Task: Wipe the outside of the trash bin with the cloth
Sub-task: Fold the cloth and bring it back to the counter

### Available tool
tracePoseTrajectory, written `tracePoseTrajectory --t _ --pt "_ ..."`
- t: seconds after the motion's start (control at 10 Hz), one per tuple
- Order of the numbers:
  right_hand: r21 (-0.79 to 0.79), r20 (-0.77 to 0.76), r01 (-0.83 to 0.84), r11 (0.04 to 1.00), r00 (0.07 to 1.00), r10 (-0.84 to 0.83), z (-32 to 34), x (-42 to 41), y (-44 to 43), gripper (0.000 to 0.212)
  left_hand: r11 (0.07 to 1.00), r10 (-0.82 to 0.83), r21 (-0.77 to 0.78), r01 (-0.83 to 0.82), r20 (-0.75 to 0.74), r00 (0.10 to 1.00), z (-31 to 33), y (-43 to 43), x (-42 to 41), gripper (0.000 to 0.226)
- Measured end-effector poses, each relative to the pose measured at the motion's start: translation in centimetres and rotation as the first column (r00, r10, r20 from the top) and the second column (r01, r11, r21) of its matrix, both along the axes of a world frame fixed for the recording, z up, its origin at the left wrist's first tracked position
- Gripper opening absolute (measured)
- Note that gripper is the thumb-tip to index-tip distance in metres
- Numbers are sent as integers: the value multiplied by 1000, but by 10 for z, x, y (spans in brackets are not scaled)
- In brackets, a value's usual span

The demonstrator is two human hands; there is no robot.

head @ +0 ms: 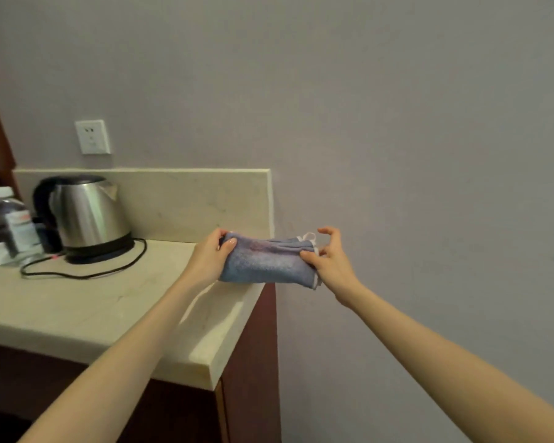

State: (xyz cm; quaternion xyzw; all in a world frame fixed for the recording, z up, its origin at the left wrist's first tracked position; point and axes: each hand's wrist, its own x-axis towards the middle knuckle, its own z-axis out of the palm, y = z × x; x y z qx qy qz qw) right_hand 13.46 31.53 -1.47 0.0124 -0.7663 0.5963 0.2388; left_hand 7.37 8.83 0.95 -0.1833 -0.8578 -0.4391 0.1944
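A folded blue cloth (266, 262) with a white edge hangs in the air between both hands, above the right end of the counter. My left hand (213, 255) grips its left end, thumb on top. My right hand (328, 260) pinches its right end with thumb and forefinger, the other fingers raised and curled. No trash bin is in view.
A pale stone counter (115, 311) with a backsplash stands on a dark wood cabinet (253, 372). At its left are a steel kettle (90, 215) with a black cord, and a water bottle (12, 219). A wall socket (92, 136) sits above. Grey wall fills the right.
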Motion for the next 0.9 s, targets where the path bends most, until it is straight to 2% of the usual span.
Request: tracePoseTrajectory --t 0.2,0.4,0.5,0.6,0.7,0.8,0.9 --pt "-62 144 -45 997 988 54 -7 -67 -48 57 992 61 -111 -52 83 995 -4 -44 -82 23" --pt "-76 162 10 997 987 3 -13 -113 -66 53 985 157 -107 -139 186 970 -7 -46 -145 30" --pt "-2 182 16 1000 983 -15 -14 -126 -66 37 974 203 -149 -173 222 954 -10 -42 -163 31" --pt "34 184 17 999 983 -23 -17 -132 -62 26 944 257 -268 -193 231 938 -15 -42 -173 33" --pt "54 190 25 998 981 -35 -18 -131 -59 22 884 356 -387 -263 191 915 -14 -43 -166 37" --pt "82 207 -1 997 978 -16 -20 -127 -53 16 843 412 -415 -343 88 907 -9 -42 -156 36" --pt "50 247 -80 996 967 65 -15 -114 -45 15 865 369 -373 -337 15 929 -4 -33 -137 33"
